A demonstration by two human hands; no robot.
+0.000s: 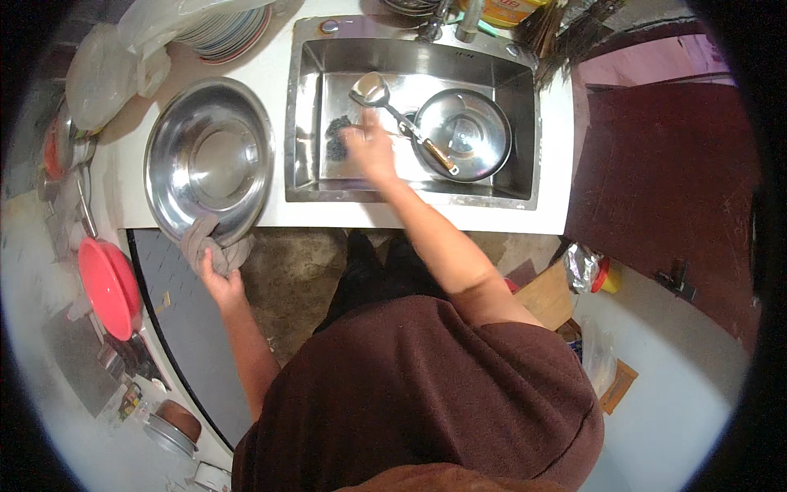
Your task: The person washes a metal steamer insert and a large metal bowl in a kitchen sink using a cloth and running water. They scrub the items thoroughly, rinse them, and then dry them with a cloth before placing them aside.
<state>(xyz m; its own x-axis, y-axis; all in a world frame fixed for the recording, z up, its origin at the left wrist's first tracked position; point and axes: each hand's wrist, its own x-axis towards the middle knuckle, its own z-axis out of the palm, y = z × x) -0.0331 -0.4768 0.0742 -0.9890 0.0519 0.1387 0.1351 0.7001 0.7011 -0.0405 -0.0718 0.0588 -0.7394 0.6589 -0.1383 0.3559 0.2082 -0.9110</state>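
On the counter left of the sink stands a wide, shiny metal basin [168, 148]. My left hand [221, 283] is closed on a grey cloth [201, 242], which lies over the basin's near rim. My right hand [370, 154] hangs over the left half of the steel sink [307, 195], its fingers smeared by motion. Beside its fingers is a dark, rough clump [337, 138] whose kind I cannot make out. A metal spatula [371, 90] with a brown-ended handle slants across the sink. Its handle crosses a round, dark-rimmed pan [471, 131] on the right.
Stacked plates [225, 37] and plastic bags [106, 78] crowd the back left. The faucet [432, 31] rises behind the sink, near brush bristles [545, 37]. A pink-red basin [108, 287] sits far left. Right of the counter stands a dark red door [664, 197].
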